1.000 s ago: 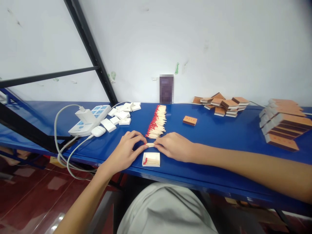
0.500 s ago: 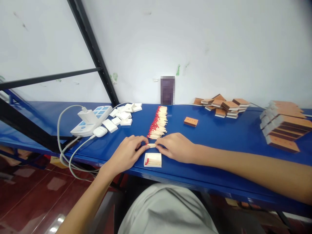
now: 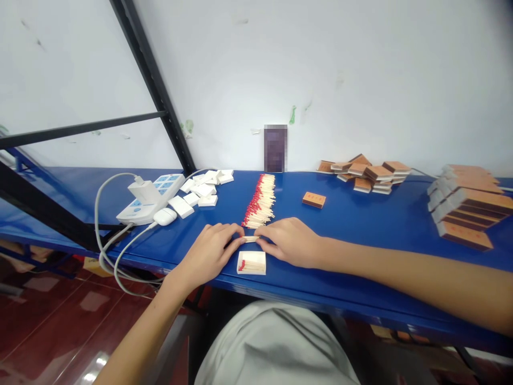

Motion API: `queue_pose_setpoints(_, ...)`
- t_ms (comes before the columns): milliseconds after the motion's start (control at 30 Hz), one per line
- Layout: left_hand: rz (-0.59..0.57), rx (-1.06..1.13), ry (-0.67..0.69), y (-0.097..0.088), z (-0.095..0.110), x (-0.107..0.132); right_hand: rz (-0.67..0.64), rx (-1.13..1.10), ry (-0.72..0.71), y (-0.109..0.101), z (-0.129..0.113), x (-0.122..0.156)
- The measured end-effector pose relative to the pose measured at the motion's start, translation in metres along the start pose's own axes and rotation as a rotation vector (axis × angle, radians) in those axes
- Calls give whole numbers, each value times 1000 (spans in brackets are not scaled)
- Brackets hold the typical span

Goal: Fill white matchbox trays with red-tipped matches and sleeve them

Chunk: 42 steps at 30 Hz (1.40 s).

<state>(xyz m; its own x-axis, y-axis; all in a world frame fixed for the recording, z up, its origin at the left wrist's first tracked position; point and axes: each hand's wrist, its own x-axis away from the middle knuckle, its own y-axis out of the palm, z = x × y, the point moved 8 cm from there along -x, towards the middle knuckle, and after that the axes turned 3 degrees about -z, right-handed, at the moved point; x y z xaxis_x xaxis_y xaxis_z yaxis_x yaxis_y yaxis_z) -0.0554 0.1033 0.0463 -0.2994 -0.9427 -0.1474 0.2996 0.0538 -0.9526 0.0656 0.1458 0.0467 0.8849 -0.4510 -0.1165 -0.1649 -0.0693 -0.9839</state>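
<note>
Between my two hands is a small bundle of matches point(image 3: 250, 239), lying crosswise just above the table. My left hand point(image 3: 214, 248) pinches its left end between thumb and fingers, hiding the tips there. My right hand point(image 3: 286, 243) pinches the right end the same way. Directly below, a white matchbox tray point(image 3: 258, 256) sits on the table, with a layer of red-headed matches point(image 3: 252, 266) along its near side. Beyond my fingertips a long row of loose matches point(image 3: 260, 203) stretches toward the wall, red heads to the left.
White trays point(image 3: 202, 187) lie heaped at the left beside a power strip point(image 3: 160, 192) with cables. One brown matchbox sleeve point(image 3: 313, 200) lies right of the match row. More brown matchboxes are piled point(image 3: 364, 174) at the back right and stacked point(image 3: 468, 208) at far right.
</note>
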Motion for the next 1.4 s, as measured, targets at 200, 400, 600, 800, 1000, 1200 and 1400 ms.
queue_pose_setpoints(200, 10, 20, 3, -2, 1, 0, -19, -3, 7, 0, 1, 0)
queue_pose_setpoints(400, 33, 70, -23, -4, -1, 1, -15, -1, 4, 1, 1, 0)
queue_pose_setpoints(600, 30, 70, -19, -3, -2, 1, -21, 1, 24, 2, 3, 0)
queue_pose_setpoints(800, 20, 90, -17, -3, -2, 0, -19, -18, 33, 2, 4, 0)
queue_pose_setpoints(1000, 23, 111, -14, -3, -2, 0, -27, -25, 30, 4, 5, 0)
queue_pose_setpoints(1200, -3, 117, -9, -1, -1, 0, -65, 10, -3, 6, 2, -3)
queue_pose_setpoints(1400, -28, 30, 38, 0, 4, 0, -90, 39, 9, 4, 0, -2)
